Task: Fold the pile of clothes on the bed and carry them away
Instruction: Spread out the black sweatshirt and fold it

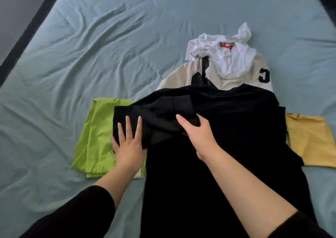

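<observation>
A large black soft-knit garment (227,128) lies spread down the middle of the bed (91,46), on a wrinkled pale blue-green sheet, with one sleeve folded in across its chest. The left hand (129,143) rests flat on that sleeve's end, its fingers (139,126) straight and spread, probably pinning the cloth so that the fold keeps its line. The right hand pinches (199,134) a bunched ridge of the same sleeve, fingers curled into it and thumb out, apparently to draw it taut and lay it square. The sleeve end overlaps a smooth lime-green cloth (94,134) lying flat just to the left, so a sliding fold could drag that piece askew. A flat yellow cloth (309,139) shows at the garment's right edge; whether it runs underneath I cannot tell. Beyond, touching the black top edge, a cream sweatshirt with a black letter patch (178,77) carries a crumpled white top (229,59). Bare sheet spreads wide to the left and far side, up to the dark bed frame (27,36).
</observation>
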Action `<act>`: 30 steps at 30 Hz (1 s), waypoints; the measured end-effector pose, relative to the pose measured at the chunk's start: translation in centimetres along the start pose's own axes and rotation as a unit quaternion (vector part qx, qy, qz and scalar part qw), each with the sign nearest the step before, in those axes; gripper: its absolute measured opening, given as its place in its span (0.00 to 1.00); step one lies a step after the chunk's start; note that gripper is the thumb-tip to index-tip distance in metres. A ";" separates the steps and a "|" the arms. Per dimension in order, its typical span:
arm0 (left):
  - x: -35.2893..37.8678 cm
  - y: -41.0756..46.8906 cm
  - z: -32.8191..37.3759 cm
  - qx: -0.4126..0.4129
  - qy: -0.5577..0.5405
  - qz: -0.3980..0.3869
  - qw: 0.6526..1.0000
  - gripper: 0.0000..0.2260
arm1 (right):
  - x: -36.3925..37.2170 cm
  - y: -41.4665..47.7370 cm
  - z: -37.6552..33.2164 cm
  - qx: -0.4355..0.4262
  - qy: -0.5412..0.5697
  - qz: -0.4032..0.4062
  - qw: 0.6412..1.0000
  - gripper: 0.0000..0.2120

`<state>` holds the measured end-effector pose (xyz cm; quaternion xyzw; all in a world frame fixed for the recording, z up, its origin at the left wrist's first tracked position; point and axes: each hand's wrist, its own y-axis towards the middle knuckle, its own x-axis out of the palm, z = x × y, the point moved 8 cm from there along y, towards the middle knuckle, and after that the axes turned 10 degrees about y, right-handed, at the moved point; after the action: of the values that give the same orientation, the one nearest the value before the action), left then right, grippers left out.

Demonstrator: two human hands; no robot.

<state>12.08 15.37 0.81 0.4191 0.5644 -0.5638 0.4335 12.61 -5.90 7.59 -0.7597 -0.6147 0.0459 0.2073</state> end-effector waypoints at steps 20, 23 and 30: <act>7.3 0.7 16.7 0.079 0.102 -0.057 0.990 0.42 | -30.2 4.9 8.0 0.098 -0.152 0.185 0.966 0.13; 6.1 -0.4 17.9 0.084 0.106 -0.034 0.990 0.42 | -32.0 4.0 2.7 -0.048 -0.243 0.232 0.941 0.13; 7.9 1.0 19.5 0.089 0.139 -0.066 0.984 0.37 | -41.7 6.6 3.6 0.071 -0.274 0.297 0.912 0.16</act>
<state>11.19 -4.28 -6.78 0.4919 0.5936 -0.5752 0.2736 7.48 -45.75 -5.84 -0.8480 -0.3884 0.3554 0.0613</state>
